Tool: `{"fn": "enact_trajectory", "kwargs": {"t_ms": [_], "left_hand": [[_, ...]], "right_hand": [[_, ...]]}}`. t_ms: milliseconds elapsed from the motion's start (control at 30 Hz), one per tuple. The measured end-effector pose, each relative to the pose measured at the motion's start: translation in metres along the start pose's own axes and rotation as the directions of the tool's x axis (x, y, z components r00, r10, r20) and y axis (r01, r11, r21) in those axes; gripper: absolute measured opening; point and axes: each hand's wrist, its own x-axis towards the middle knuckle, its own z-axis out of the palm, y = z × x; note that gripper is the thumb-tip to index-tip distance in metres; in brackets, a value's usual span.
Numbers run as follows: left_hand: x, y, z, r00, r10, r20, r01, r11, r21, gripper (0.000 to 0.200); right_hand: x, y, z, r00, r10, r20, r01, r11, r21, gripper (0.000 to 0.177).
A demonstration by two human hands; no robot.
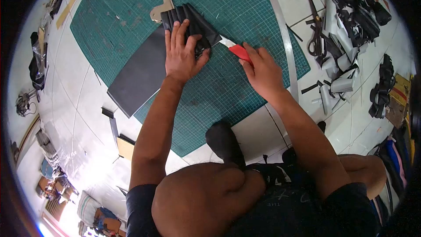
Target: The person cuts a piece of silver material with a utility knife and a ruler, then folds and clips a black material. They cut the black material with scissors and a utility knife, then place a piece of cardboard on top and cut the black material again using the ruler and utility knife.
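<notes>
My left hand (182, 55) lies with spread fingers on a folded, pleated piece of black leather-like material (199, 19), pressing it down. Below and left of that hand stretches a flat black sheet (140, 74), partly under my forearm. In my right hand (264, 72) is a red utility knife (240, 52), its pale blade end touching the right lower edge of the folded black material. A tan cardboard template (163, 8) sticks out behind the folds. All of this rests on a green cutting mat (228, 92).
A long metal ruler (287, 46) lies along the mat's right side. Beyond it are black scissors (316, 30) and a heap of black and white scraps (344, 52) on the tiled floor. Brown card strips (72, 0) are at upper left. My foot (224, 142) is at the mat's near edge.
</notes>
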Motion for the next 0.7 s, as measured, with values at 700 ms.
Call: {"fn": "enact_trajectory", "kwargs": {"t_ms": [700], "left_hand": [[-0.004, 0.002, -0.004, 1.000, -0.014, 0.018, 0.015, 0.998, -0.056, 0.060]], "right_hand": [[0.155, 0.006, -0.008, 0.976, 0.144, -0.165, -0.116, 0.979, 0.169, 0.049]]}}
